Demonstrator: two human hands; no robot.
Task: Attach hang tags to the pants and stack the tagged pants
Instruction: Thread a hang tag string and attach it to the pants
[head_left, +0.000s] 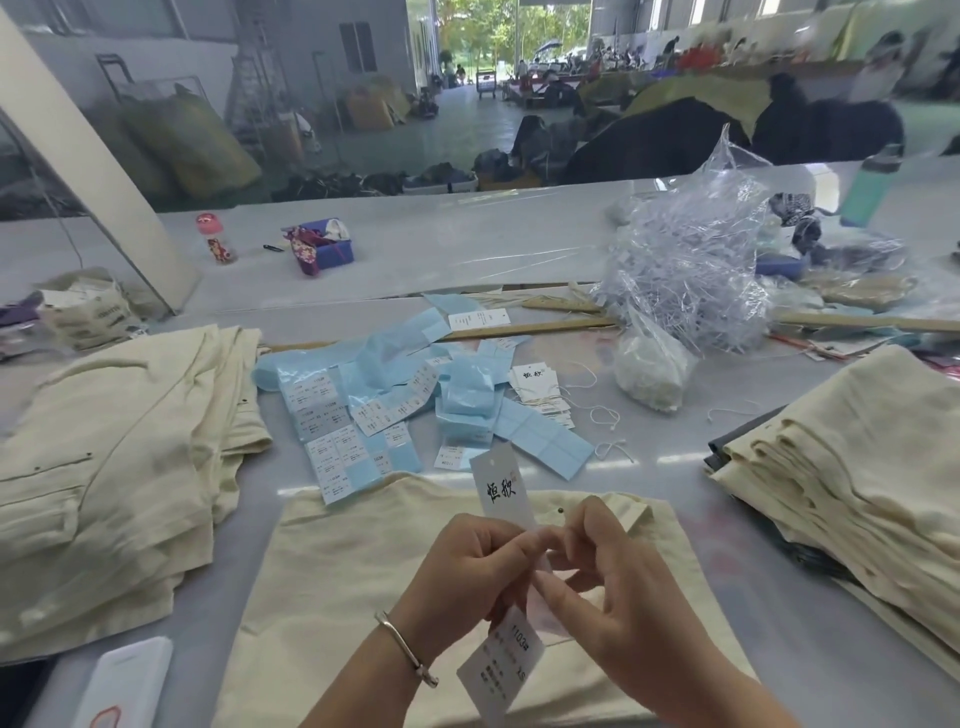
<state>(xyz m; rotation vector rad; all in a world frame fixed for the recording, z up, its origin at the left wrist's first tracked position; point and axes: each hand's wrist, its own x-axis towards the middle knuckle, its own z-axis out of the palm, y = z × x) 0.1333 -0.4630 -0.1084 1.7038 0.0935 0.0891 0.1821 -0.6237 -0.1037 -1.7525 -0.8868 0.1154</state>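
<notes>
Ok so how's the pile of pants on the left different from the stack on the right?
The left pile is loosely laid, with legs splayed and edges uneven; the right stack is squared up, its folded edges lined up in layers. The left pile lies low and spread out; the right stack stands taller. Dark fabric shows under the right stack, none under the left pile. Both are the same cream cloth and lie on the table.

Large factory hall, grey concrete floor (467, 130) strewn with bulging sacks (192, 140) and dark fabric heaps. Wide doorway (488, 41) at the far end, open to bright daylight and green trees. White slanted pillar (88, 171) left. Long pale desk (415, 249) across the foreground.
</notes>
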